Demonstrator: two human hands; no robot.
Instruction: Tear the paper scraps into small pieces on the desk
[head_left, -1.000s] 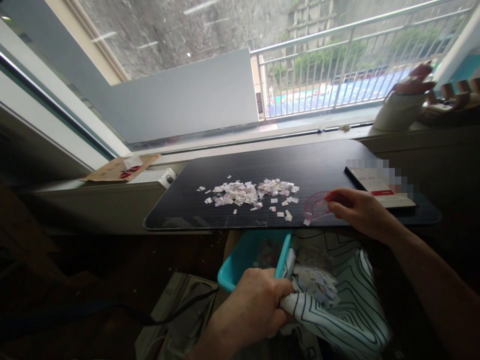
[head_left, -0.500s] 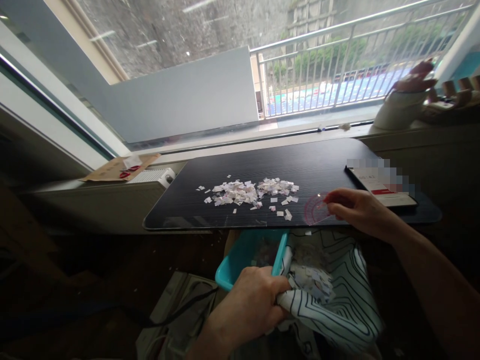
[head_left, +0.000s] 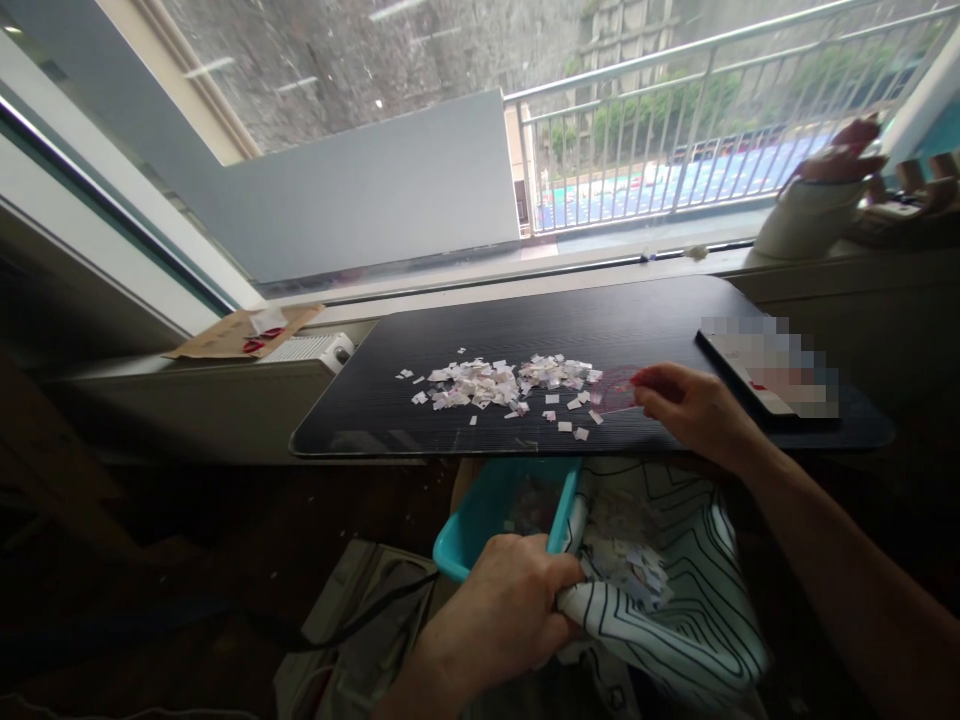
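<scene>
My right hand (head_left: 671,400) pinches a clear protractor with pinkish-red markings (head_left: 615,388) just above the black tabletop (head_left: 637,320). The protractor's left edge reaches the right side of a spread of small cut paper pieces (head_left: 480,383). Below the table's front edge, my left hand (head_left: 510,600) is closed on the rim of a white cloth bag with black lines (head_left: 675,640). Paper scraps (head_left: 626,560) fill part of the open bag. A turquoise plastic bin (head_left: 465,540) touches the left hand, and some scraps lie inside it.
A tablet-like device, partly blurred out (head_left: 742,375), lies on the table's right. Brown paper with red scissors (head_left: 255,330) rests on the sill at left. A white pot (head_left: 810,215) stands at the window on the right. Scraps dot the dark floor.
My right hand has moved left and slightly away from me with the protractor, which now meets the paper pieces. The left hand keeps its hold on the bag.
</scene>
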